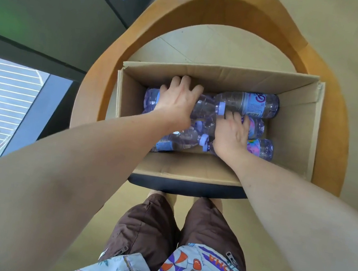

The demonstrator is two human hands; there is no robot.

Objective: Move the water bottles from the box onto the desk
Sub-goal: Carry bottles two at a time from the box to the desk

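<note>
Far left: window glass and a dark frame, with a striped surface visible below through the pane.

Next, left hand reaching down into the cardboard box, palm over a clear bottle lying on its side along the far wall. Fingers spread and curled over the bottle's far side, thumb hidden beneath; by the look of it a grip forming, though firmness impossible to tell. Blue cap of that bottle pointing right, almost touching the next bottle.

Centre: box resting on a dark seat cushion inside a curved wooden chair frame. Several more bottles lying flat inside, necks crossing: one near the front-left corner, one at the far right with its label up.

Right of centre: right hand pressed down on another labelled bottle, fingers bent over it, tips out of sight, so pinching or merely resting cannot be told. A further bottle just beside the wrist.

No tabletop in view anywhere; all bottles seen here lying in the box.

Risks from here: smooth round plastic gripped from above, likely to roll or slip out on lifting. Overlapping bottles, liable to drag a neighbour along or knock it. Two lifts at once plus a turn toward an unseen tabletop: easy to clip the box wall or tip the box off the cushion.
</note>
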